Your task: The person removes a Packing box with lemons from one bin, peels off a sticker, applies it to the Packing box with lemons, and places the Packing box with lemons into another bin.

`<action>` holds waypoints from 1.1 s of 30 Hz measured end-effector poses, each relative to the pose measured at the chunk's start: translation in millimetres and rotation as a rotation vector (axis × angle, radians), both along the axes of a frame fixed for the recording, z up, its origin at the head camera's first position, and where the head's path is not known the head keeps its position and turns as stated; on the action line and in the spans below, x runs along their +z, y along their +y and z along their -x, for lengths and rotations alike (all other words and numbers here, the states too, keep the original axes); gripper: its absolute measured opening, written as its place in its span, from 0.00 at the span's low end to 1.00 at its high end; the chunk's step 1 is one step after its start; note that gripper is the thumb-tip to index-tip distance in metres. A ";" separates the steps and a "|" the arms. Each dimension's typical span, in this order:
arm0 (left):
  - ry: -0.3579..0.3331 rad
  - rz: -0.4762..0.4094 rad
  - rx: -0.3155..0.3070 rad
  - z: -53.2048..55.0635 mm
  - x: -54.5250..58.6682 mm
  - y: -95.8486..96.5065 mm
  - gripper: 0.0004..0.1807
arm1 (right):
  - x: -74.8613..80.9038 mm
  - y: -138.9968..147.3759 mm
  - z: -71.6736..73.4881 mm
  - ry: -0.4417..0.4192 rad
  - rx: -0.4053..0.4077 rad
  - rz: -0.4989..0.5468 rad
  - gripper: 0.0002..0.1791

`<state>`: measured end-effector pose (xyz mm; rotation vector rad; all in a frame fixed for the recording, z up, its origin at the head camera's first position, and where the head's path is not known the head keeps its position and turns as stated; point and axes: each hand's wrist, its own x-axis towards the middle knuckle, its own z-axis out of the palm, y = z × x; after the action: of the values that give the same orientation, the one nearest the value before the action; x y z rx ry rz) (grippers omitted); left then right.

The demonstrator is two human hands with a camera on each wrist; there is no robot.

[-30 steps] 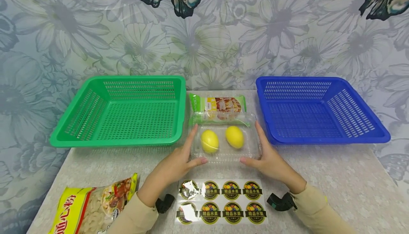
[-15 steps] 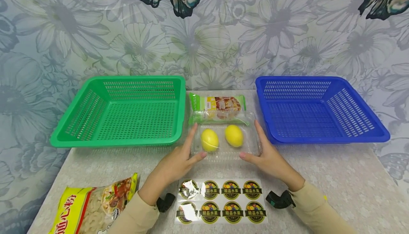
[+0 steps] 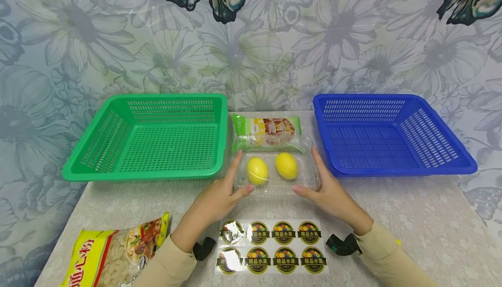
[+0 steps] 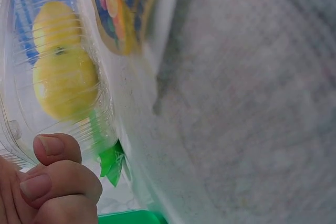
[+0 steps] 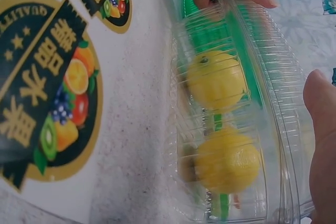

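A clear plastic clamshell box (image 3: 282, 187) with two lemons inside, the left lemon (image 3: 257, 170) and the right lemon (image 3: 286, 165), is held between both hands. My left hand (image 3: 219, 195) grips its left side, thumb at the front edge and a finger along the side. On the opposite side my right hand (image 3: 331, 191) holds the box the same way. The right wrist view shows the ribbed box wall (image 5: 273, 103) and its rim close to the right thumb. Curled fingers (image 4: 68, 182) of the left hand appear below the box in the left wrist view.
Behind the box lies a green food packet (image 3: 270, 126). A green basket (image 3: 145, 176) stands left, a blue basket (image 3: 404, 171) right. A sheet of round fruit stickers (image 3: 272, 247) lies in front. A yellow macaroni bag (image 3: 113, 252) is at the front left.
Both hands and the box have shifted very slightly away from the person. The lemons sit a touch farther back in view. Their grip looks the same.
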<state>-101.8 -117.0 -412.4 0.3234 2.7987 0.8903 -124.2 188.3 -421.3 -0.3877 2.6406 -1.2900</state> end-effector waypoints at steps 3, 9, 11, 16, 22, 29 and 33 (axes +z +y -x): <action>0.005 0.027 0.007 -1.5 0.7 -0.3 0.50 | 0.8 -0.4 -2.1 0.008 -0.013 -0.043 0.63; 0.054 0.136 0.018 -5.2 2.5 0.3 0.48 | 1.7 -0.5 -7.4 0.044 -0.055 -0.198 0.61; 0.067 0.168 0.021 -6.4 3.4 0.3 0.47 | 2.6 -1.0 -9.3 0.064 -0.059 -0.237 0.61; 0.065 0.196 0.025 -9.5 6.4 -0.4 0.46 | 6.1 -1.2 -13.1 0.100 -0.049 -0.278 0.60; 0.067 0.200 0.016 -14.5 9.2 -6.0 0.43 | 10.5 0.0 -17.7 0.115 -0.058 -0.377 0.59; 0.136 0.213 0.000 -25.5 14.3 -16.9 0.39 | 16.2 0.8 -29.0 0.217 -0.043 -0.532 0.57; 0.150 0.220 0.029 -36.6 21.9 -23.3 0.38 | 21.7 -0.6 -40.7 0.330 -0.035 -0.532 0.54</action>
<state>-65.2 -140.3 -390.5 0.3279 3.0101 0.5774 -83.5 187.7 -399.5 -0.5001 3.1269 -0.5149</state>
